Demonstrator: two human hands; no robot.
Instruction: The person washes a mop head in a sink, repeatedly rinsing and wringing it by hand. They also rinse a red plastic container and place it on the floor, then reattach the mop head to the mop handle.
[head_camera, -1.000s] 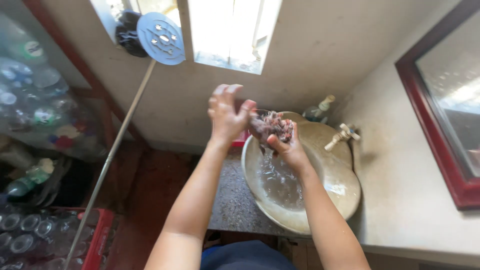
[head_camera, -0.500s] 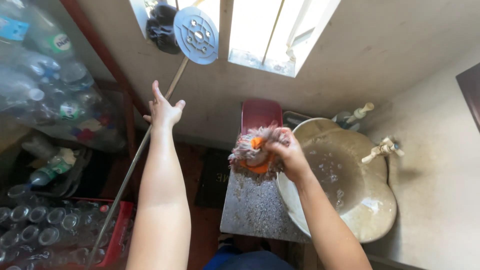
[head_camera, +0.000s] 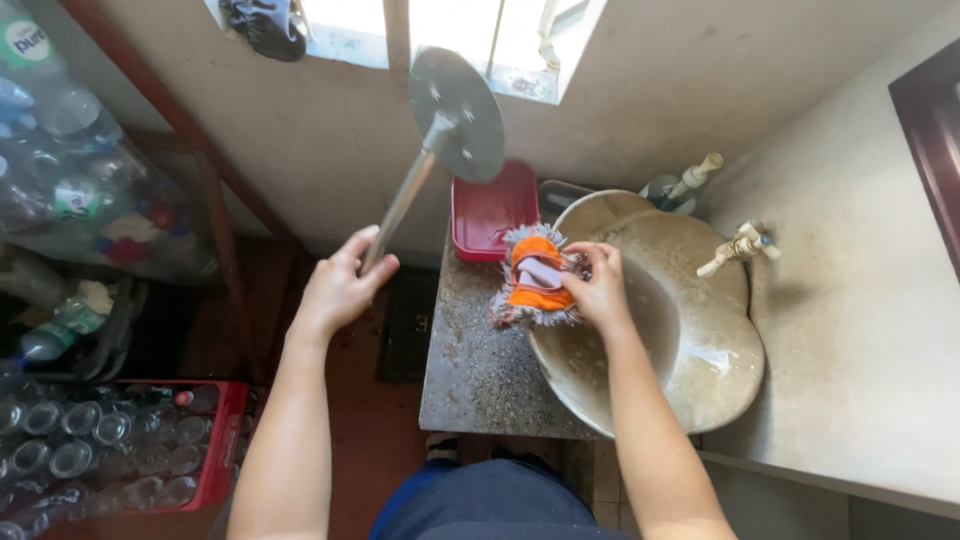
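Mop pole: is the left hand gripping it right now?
Yes, the left hand is closed around the lower end of the metal mop pole, while the right hand holds the orange mop head at the basin rim.

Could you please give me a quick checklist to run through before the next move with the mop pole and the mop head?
1. Left hand gripped around the mop pole: ok.
2. Round mop plate lifted off the floor: ok.
3. Right hand holding the orange mop head: ok.
4. Mop head kept above the countertop and basin edge: ok.
5. Tap turned off: cannot tell.
6. Mop head wrung dry: cannot tell.
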